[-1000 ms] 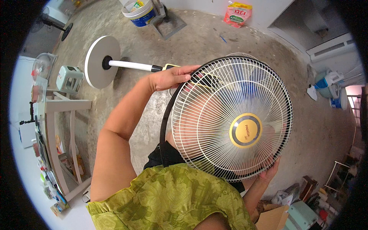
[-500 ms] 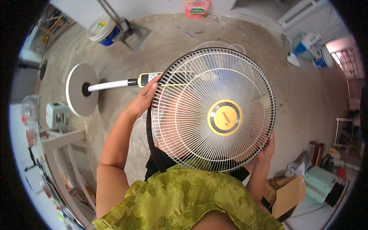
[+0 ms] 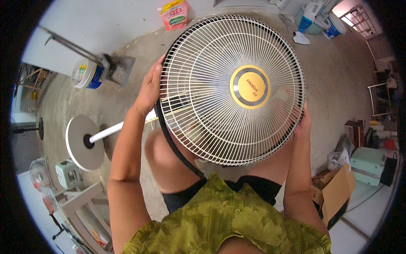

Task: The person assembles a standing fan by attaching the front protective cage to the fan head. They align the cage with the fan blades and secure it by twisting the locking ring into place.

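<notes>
A round fan guard [image 3: 198, 139] of white wire, with a yellow and grey centre badge [image 3: 250, 86], faces up over my knees. My left hand [image 3: 151, 86] grips its left edge, the fingertips partly behind the rim. At the lower right edge my right hand [image 3: 303, 125] holds the guard, most of its fingers hidden. A black rim strip [image 3: 177, 153] follows the left edge, then hangs away from the wires, its end near my shorts. Behind the guard, the fan's white pole [image 3: 108, 130] runs left to a round white base [image 3: 80, 144], which stands on edge.
A white and blue bucket [image 3: 89, 75] stands by a long-handled dustpan [image 3: 120, 70] at the far left. A pink pouch [image 3: 174, 16] leans on the far wall. On the left are a green stool [image 3: 69, 173] and a white frame [image 3: 82, 198]; an opened carton [image 3: 338, 192] sits right.
The guard sits higher in view, and more of my knees shows below it. The strip's loose end now lies farther right. Both hands keep hold of the edges; the whole view has shifted.
</notes>
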Demonstrator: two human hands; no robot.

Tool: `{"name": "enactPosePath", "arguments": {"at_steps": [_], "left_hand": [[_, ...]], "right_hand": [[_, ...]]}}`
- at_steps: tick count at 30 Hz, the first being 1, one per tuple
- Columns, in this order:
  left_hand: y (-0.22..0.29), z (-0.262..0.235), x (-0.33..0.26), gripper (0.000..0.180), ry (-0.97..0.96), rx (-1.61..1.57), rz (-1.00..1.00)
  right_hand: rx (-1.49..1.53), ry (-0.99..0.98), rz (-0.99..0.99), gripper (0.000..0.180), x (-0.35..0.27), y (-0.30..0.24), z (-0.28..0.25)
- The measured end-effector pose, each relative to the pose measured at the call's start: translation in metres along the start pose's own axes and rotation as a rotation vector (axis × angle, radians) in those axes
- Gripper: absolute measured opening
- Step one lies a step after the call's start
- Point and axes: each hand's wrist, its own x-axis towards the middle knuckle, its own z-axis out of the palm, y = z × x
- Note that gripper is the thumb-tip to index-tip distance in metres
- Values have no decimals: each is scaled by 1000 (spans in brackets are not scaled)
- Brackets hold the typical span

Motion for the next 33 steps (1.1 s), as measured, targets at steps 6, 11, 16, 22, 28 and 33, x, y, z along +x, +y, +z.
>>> {"name": "enactPosePath", "arguments": {"at_steps": [6,11,16,22,28,33], "left_hand": [[-70,25,77,43,-56,-124,-177],[-118,44,105,43,-28,-132,-181],[-161,46,124,43,-44,-44,-127],[-175,52,113,47,-19,1,-220],[-168,61,116,46,-6,-85,-284],[-161,64,114,46,9,-56,-309]], "right_hand": [[-86,122,120,37,96,52,-18],[7,82,1,54,144,93,-24],[-136,230,171,38,189,116,-75],[-200,156,168,28,179,119,-42],[-264,130,175,67,186,127,-50],[-322,115,115,67,178,119,-34]]}}
